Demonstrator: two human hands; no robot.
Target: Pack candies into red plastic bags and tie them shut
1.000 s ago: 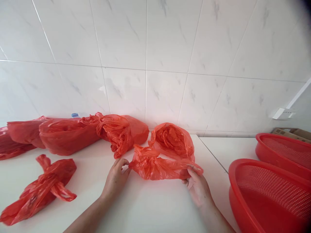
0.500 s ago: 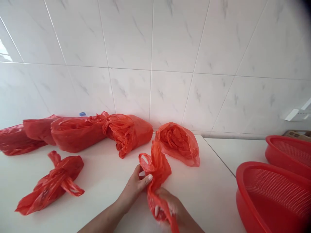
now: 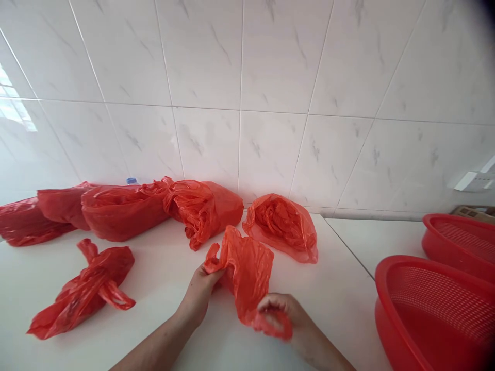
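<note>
Two hands mid-fold: left hand (image 3: 201, 288) and right hand (image 3: 288, 317) each grip the red bag (image 3: 247, 270); next, probably tighter gathering.

Bright, soft daylight; dark top-right corner.

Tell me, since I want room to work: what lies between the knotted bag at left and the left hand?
Only bare white counter between knotted bag and left hand, in the head view.

Red bag (image 3: 247, 270), red perforated basket (image 3: 433, 309)
</note>
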